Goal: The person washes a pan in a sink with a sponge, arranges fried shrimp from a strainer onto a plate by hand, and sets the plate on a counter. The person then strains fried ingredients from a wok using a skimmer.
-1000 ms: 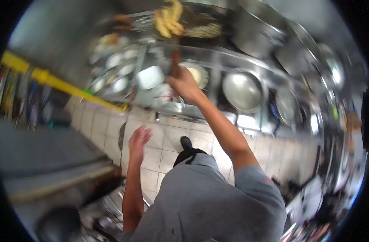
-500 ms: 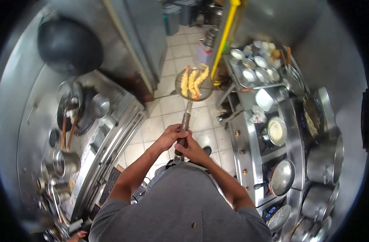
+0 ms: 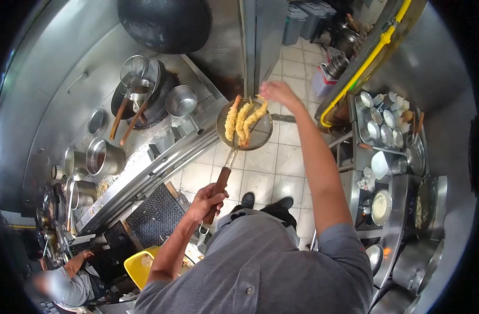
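Observation:
Several battered, fried shrimp-like pieces lie side by side on a round mesh strainer. My left hand is wrapped round the strainer's brown wooden handle, near its lower end. At the strainer's upper right edge, my right hand has its fingers together at the tip of the rightmost piece; it is somewhat blurred. The strainer is level over the tiled floor.
On the left counter are a steel saucepan, pots and strainers. A black wok hangs above. The right stove holds a pan of pale batter and large pots. A co-worker is at lower left; a yellow bin is nearby.
My right hand has let go of the handle and moved up to the rightmost piece. My left hand still holds the strainer. The view has turned toward the left counter.

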`<action>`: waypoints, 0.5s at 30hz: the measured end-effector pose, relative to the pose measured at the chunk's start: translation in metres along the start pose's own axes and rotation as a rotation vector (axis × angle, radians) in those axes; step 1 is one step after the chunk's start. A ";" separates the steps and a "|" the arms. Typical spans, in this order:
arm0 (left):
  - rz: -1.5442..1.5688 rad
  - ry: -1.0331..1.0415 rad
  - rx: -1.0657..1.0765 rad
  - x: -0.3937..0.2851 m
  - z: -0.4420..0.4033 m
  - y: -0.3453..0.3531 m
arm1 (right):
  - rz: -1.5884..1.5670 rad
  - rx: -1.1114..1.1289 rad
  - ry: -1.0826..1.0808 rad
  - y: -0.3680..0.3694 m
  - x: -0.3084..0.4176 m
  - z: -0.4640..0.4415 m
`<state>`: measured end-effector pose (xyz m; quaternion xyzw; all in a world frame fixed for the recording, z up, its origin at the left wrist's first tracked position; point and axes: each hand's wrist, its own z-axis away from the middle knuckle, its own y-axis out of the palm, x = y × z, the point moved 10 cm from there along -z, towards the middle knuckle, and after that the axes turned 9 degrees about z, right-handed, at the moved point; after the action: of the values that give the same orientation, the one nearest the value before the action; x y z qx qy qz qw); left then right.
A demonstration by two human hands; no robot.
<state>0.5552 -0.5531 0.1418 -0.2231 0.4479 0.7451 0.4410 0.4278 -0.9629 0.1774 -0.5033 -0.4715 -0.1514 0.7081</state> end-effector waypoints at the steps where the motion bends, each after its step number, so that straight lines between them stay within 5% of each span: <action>1: 0.007 -0.013 -0.022 0.003 0.008 -0.002 | 0.207 -0.074 0.128 0.010 -0.061 -0.015; 3: 0.039 -0.009 -0.014 0.010 0.014 -0.009 | 0.279 -0.485 0.394 -0.026 -0.114 0.017; 7: 0.050 -0.065 -0.053 0.018 0.022 -0.014 | 0.134 -0.189 0.409 0.006 -0.156 0.017; 9: 0.063 -0.072 -0.029 0.020 0.015 -0.013 | -0.193 -0.125 0.245 -0.001 -0.051 0.042; 15: 0.048 -0.130 0.011 0.017 -0.008 -0.006 | 0.300 -0.384 0.268 -0.023 -0.062 0.127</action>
<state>0.5511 -0.5508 0.1232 -0.1611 0.4278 0.7658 0.4523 0.3146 -0.8805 0.1464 -0.6680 -0.2566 -0.1965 0.6703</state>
